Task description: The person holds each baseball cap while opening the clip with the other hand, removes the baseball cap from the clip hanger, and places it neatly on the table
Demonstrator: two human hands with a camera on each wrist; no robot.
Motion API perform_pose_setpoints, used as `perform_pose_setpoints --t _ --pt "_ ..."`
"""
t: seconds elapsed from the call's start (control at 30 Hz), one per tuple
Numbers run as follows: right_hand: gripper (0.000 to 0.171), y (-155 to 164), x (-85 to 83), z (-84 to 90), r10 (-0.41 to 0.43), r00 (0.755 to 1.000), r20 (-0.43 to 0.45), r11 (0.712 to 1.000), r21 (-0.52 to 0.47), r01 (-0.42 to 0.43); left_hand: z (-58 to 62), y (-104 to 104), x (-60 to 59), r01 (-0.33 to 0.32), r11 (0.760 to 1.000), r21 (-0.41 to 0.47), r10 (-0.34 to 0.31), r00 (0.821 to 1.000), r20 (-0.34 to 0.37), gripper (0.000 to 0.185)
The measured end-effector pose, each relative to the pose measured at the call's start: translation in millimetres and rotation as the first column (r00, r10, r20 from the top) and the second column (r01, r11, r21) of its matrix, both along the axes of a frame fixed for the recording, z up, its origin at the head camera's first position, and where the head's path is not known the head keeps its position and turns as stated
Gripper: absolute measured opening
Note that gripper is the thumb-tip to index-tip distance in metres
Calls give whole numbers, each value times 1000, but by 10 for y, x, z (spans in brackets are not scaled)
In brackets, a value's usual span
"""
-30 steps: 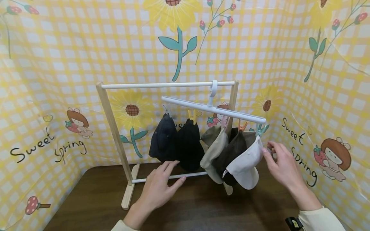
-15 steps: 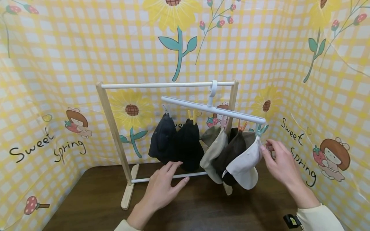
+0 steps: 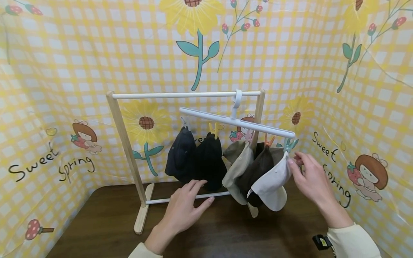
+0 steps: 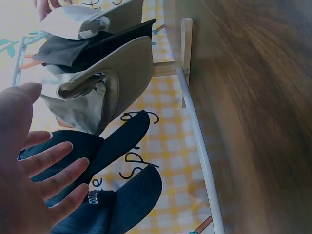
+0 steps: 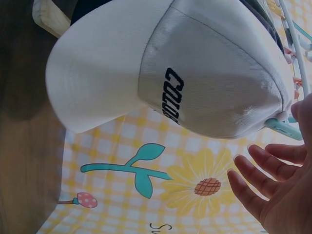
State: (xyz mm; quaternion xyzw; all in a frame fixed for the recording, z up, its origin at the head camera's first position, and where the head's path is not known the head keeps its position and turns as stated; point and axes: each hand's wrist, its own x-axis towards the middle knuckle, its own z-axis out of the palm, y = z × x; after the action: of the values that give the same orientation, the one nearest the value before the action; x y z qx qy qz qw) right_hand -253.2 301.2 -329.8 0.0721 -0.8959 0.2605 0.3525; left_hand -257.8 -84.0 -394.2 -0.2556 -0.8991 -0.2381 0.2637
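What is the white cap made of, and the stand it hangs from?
The white cap looks like woven cotton twill: matte, with fine diagonal ribs and stitched seams. The stand's posts look like pale unpainted wood with faint grain; its rails are smooth and white, maybe painted metal or plastic.

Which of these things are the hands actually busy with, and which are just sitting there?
In use:
white cap, touched by the right hand
teal clip holding that cap
white hanger bar
left hand, open near the rack's lower rail

Just there:
two dark caps
beige cap
brown cap
table
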Motion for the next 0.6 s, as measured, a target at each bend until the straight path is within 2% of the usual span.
perform_pose_setpoints --t 0.6 --pt "50 -31 -43 140 -6 1000 -26 1000 -28 6 -16 95 -1 27 1000 -4 -27 1000 10 52"
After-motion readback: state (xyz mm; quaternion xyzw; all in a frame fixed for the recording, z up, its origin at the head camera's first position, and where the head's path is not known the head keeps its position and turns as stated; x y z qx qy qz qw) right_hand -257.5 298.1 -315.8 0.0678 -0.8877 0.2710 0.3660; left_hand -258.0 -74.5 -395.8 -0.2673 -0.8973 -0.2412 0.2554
